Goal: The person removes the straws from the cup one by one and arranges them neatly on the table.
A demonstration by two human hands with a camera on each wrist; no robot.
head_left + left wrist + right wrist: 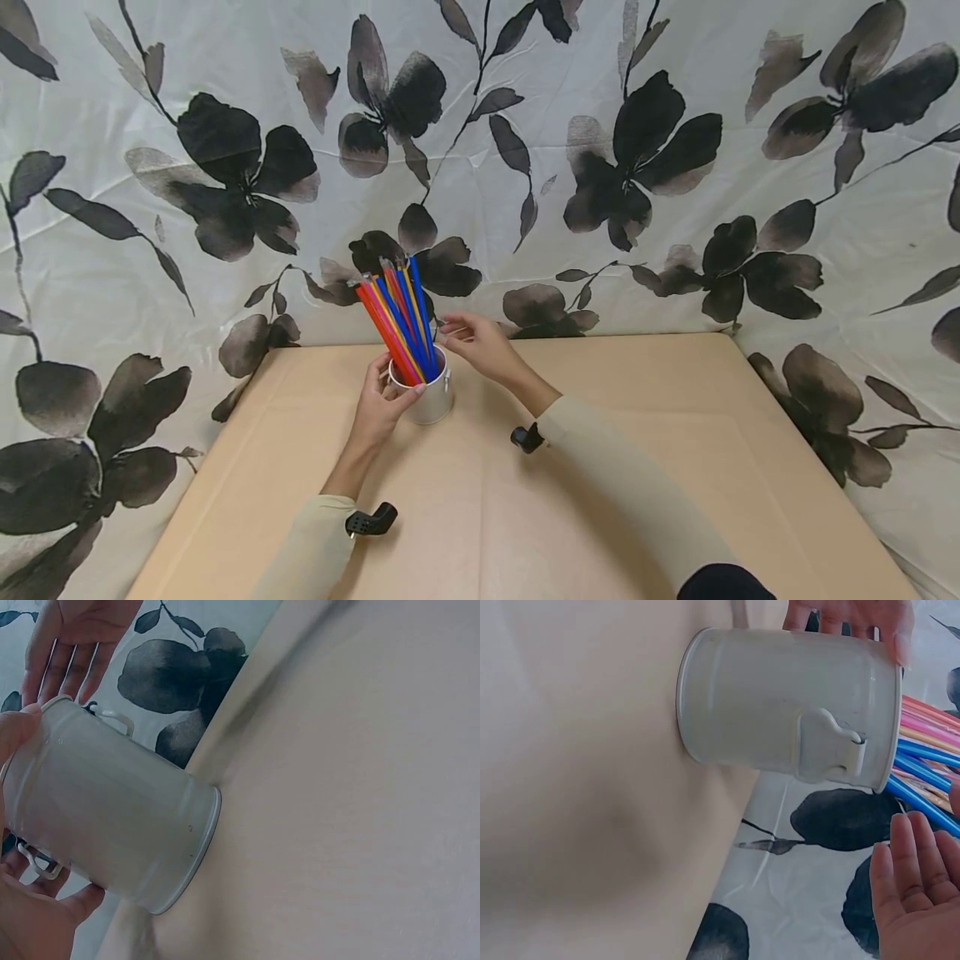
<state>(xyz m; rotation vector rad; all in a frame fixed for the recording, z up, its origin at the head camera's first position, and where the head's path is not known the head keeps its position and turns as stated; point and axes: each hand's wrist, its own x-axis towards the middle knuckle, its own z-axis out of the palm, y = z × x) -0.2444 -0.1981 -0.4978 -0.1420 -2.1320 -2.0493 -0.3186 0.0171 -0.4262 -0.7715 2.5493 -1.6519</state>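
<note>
A small white metal pail with little loop handles on its sides stands near the table's far edge. Coloured pencils in red, pink, yellow and blue fill it and lean to the left. My left hand grips the pail from its left side, thumb at the rim; the left wrist view shows the fingers around the pail. Just right of the pencils is my right hand, its fingers extended and slightly bent. In the right wrist view that hand appears palm up beside the blue pencils, holding nothing.
The light brown table extends around the pail toward the front. Behind it hangs a white cloth with dark flower prints, close to the table's back edge. Black wrist cameras sit on both wrists.
</note>
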